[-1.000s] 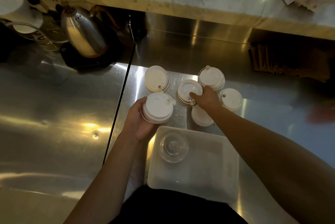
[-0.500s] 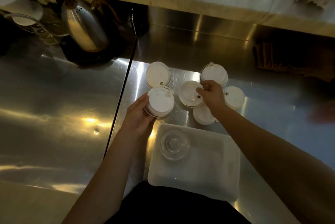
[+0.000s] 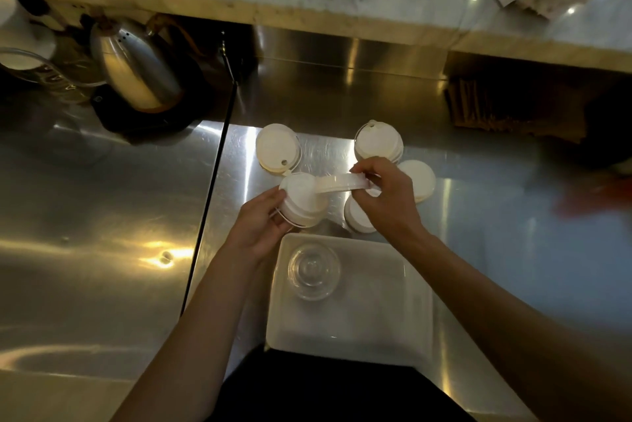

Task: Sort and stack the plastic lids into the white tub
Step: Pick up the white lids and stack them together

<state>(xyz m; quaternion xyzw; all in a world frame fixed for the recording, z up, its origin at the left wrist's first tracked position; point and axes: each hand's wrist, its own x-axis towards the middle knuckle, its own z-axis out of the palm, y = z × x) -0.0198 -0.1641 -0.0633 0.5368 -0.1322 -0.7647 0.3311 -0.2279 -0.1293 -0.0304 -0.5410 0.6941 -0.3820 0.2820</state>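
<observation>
Head view: white lid edge-on

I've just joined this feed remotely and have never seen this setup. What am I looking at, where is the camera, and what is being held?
There is no machine: a person works bare-handed, and the single camera sits on their head, looking down at a steel counter. The left hand grips a stack of white lids. The right hand holds one lid tilted on edge, over that stack. More white lids lie on the counter beyond the hands. Nearest the person is the white tub, holding a clear domed lid. A metal kettle stands at the back left.
</observation>
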